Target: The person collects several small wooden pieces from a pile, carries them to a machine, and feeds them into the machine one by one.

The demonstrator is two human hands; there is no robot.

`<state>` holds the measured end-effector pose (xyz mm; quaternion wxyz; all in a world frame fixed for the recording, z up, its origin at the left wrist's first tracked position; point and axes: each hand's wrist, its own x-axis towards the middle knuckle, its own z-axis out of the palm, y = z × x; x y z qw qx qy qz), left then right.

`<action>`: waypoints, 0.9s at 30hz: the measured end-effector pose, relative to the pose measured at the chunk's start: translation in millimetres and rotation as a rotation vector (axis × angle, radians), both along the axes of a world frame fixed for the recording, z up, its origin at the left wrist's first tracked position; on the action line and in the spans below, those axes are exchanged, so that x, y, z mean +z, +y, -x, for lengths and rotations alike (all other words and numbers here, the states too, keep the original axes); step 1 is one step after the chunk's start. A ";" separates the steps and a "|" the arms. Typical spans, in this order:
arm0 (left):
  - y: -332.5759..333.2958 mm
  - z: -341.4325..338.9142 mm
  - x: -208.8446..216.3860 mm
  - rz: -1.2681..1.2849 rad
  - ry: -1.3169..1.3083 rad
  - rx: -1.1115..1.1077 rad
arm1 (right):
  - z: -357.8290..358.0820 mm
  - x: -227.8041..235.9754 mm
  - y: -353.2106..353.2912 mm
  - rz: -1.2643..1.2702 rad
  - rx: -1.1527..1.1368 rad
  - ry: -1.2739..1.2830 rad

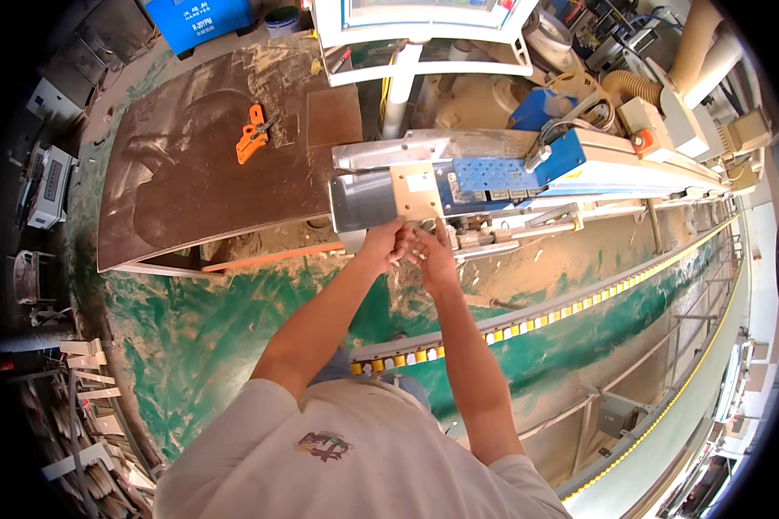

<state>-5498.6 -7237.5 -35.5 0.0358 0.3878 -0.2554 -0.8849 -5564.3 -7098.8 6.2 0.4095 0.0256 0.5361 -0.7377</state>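
Your left hand (381, 245) and right hand (433, 251) meet under the machine head (389, 197), fingers curled; what they grip I cannot tell. Work slowly, keeping fingertips clear of its edge.

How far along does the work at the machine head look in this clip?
Done: little can be told; sawdust covers the bed and an orange clamp lies unused on the brown board. In hand: left hand and right hand meet at the underside of the machine head, fingers on something small I cannot make out. Left: the hands are not yet off the head.
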 end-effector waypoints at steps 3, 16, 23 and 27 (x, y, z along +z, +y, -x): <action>6.2 3.6 0.2 0.009 -0.042 0.012 | 4.8 -4.1 1.8 -0.025 0.003 -0.034; 13.5 18.8 -15.3 -0.064 -0.023 0.029 | 7.5 4.4 -1.2 0.025 -0.078 -0.126; 18.2 22.5 -24.6 -0.004 0.065 -0.016 | 13.4 -8.6 1.4 0.084 -0.008 -0.089; 40.1 50.8 -23.0 -0.011 0.093 0.056 | 41.6 -9.8 17.2 0.066 -0.044 -0.113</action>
